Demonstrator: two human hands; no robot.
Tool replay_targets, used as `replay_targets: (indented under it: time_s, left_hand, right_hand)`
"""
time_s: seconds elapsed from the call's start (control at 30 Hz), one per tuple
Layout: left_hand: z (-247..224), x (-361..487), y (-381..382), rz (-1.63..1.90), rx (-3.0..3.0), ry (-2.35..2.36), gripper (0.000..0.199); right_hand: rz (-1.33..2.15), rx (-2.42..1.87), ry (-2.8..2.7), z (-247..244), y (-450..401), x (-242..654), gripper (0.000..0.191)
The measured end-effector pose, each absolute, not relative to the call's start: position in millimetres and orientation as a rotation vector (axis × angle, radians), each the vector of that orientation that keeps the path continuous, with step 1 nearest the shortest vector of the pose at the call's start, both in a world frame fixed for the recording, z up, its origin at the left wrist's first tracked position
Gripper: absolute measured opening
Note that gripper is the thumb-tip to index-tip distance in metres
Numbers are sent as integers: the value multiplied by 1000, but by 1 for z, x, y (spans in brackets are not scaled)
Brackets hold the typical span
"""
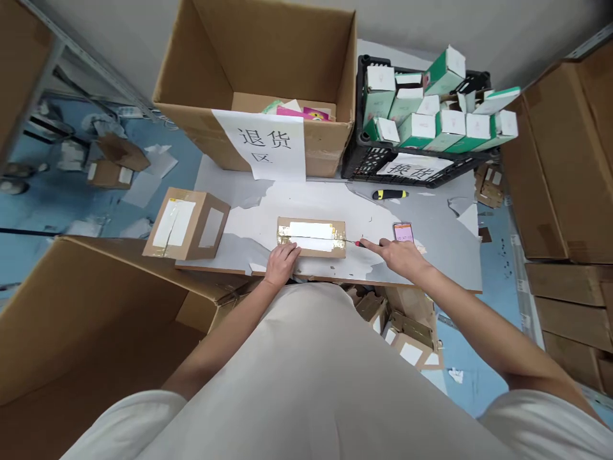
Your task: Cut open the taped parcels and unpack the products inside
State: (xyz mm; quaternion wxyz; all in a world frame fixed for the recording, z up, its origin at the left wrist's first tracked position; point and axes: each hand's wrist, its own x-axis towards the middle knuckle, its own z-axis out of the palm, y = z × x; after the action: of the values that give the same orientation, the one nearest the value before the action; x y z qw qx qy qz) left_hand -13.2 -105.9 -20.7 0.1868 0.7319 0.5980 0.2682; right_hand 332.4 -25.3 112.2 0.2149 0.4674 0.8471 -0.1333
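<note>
A small taped cardboard box [311,245] with a white label lies flat on the table in front of me. A dark line runs lengthwise along its taped top. My left hand [282,260] presses on the box's near left corner, its fingers stretched out. At the other end, my right hand [400,257] grips a slim tool with a red-and-black handle [359,243], the index finger laid along it. The tool's thin metal shaft points left and meets the box's right end at the tape. Its exact kind is too small to tell.
A large open carton [325,150] and a black crate [352,156] of green-white boxes stand at the back. A yellow-black tool [390,194] and a phone [403,232] lie on the right. Another taped box [214,220] stands left, above a big open carton [96,281].
</note>
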Motion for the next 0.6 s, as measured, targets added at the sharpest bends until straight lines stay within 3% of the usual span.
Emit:
replay_targets:
  time_s: [0.1,0.2,0.27,0.33,0.43,0.6]
  left_hand:
    - [-9,-15,-106,689,2113,1674,27]
    - [5,-18,-100,599,2180,1626,30]
    - [12,-21,-89,586,2201,1598,47]
    - [17,-22,-73,579,2207,1580,78]
    - [18,-21,-50,497,2206,1565,115]
    - [16,-20,-32,324,2217,1550,127]
  right_hand:
    - [-602,1532,2383,102,-43,343,62]
    - [-1114,1860,2323,82,-62,344,64]
    - [-1508,1994,2205,66,-72,338,67]
    - [-1790,2052,2095,53,-78,331,68]
    - [-1968,2088,1988,41,-81,324,69]
    - [-2097,2138,1851,40,-80,320,69]
